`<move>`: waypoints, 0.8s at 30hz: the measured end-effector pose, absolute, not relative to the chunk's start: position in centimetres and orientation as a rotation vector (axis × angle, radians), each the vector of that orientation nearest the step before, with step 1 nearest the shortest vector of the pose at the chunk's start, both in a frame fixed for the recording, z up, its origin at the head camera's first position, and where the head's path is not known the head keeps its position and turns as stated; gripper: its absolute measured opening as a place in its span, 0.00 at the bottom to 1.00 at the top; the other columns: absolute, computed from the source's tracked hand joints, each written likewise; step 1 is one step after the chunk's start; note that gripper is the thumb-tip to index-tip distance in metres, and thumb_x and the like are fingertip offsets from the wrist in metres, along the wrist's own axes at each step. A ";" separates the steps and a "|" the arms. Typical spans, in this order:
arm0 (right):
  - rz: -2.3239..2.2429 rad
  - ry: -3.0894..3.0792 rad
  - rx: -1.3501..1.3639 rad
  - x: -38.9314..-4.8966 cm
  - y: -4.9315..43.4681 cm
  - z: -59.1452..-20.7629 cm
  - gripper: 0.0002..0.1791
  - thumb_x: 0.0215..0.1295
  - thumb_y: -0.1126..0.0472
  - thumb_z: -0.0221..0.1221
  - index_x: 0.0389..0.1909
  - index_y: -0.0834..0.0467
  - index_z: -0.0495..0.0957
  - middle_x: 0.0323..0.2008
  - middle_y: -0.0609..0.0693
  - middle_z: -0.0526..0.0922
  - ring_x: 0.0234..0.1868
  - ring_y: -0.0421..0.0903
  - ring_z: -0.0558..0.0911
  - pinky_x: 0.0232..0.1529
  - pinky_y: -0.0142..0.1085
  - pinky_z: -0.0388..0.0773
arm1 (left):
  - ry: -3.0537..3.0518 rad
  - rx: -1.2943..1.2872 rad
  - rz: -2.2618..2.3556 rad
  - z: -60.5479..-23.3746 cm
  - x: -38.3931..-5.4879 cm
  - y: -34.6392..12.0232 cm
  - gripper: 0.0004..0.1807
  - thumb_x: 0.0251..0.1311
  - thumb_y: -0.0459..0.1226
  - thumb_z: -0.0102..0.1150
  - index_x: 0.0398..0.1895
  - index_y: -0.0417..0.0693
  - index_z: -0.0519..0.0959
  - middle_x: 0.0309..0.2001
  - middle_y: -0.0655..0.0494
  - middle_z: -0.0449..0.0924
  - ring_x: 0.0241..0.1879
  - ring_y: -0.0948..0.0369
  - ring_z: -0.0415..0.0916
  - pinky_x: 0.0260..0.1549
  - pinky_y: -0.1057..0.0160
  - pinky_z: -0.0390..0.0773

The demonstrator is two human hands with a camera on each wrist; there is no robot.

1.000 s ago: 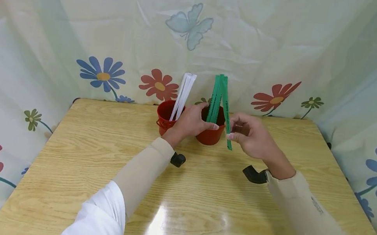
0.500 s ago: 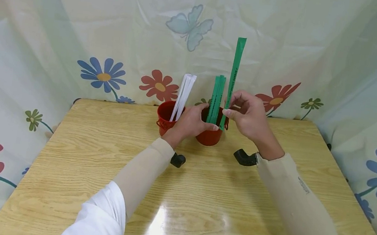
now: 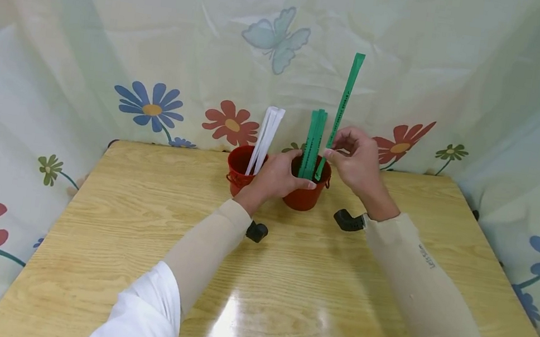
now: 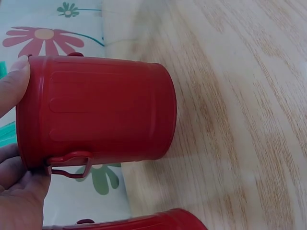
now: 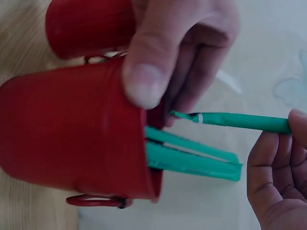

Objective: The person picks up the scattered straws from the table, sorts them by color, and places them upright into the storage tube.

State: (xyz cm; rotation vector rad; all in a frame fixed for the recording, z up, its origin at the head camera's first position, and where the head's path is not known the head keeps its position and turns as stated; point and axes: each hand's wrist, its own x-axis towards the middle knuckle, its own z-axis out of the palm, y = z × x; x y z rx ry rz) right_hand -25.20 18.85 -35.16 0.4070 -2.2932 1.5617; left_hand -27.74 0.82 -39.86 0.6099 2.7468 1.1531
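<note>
In the head view my left hand (image 3: 276, 175) grips the rim of the right-hand red bucket (image 3: 302, 199), thumb across the near side. The left wrist view also shows its thumb and fingers at the rim of that bucket (image 4: 105, 110). Several green wrapped straws (image 3: 313, 140) lean together inside. Just right of them, my right hand (image 3: 354, 159) pinches a single green wrapped straw (image 3: 345, 99) between thumb and fingers, low on its length. Its lower end overlaps the bucket's mouth; in the right wrist view this straw (image 5: 240, 120) points toward the opening.
A second red bucket (image 3: 238, 174) stands left of the first, holding several white wrapped straws (image 3: 266, 134). Both are near the back edge of the wooden table (image 3: 151, 232), before a flowered curtain (image 3: 166, 21). Black curved pieces (image 3: 348, 221) stick out at the wrists.
The right hand has lifted the green straw up out of a slant beside the bucket and brought its lower end to the bucket's mouth. The left hand keeps its hold.
</note>
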 end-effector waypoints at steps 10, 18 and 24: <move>1.433 -2.443 0.265 -25.9 19.3 -36.9 0.13 0.63 0.62 0.65 0.43 0.64 0.77 0.35 0.50 0.79 0.39 0.44 0.80 0.43 0.27 0.80 | 2.723 0.626 1.172 -40.0 -27.1 1.2 0.49 0.52 0.54 0.71 0.74 0.46 0.60 0.68 0.49 0.72 0.63 0.53 0.74 0.64 0.55 0.75; 1.240 -2.553 0.179 -25.0 19.7 -37.5 0.19 0.69 0.54 0.60 0.55 0.62 0.78 0.47 0.61 0.85 0.52 0.56 0.83 0.55 0.53 0.80 | 2.747 0.709 1.251 -40.5 -26.5 1.2 0.48 0.54 0.52 0.70 0.76 0.51 0.58 0.68 0.52 0.69 0.64 0.55 0.72 0.65 0.54 0.75; 0.859 -2.659 0.257 -25.4 19.7 -36.9 0.20 0.74 0.51 0.54 0.47 0.64 0.84 0.36 0.61 0.86 0.40 0.57 0.82 0.42 0.50 0.80 | 2.783 0.848 1.262 -40.2 -26.0 1.2 0.47 0.57 0.57 0.66 0.76 0.53 0.57 0.72 0.52 0.64 0.71 0.54 0.63 0.68 0.54 0.70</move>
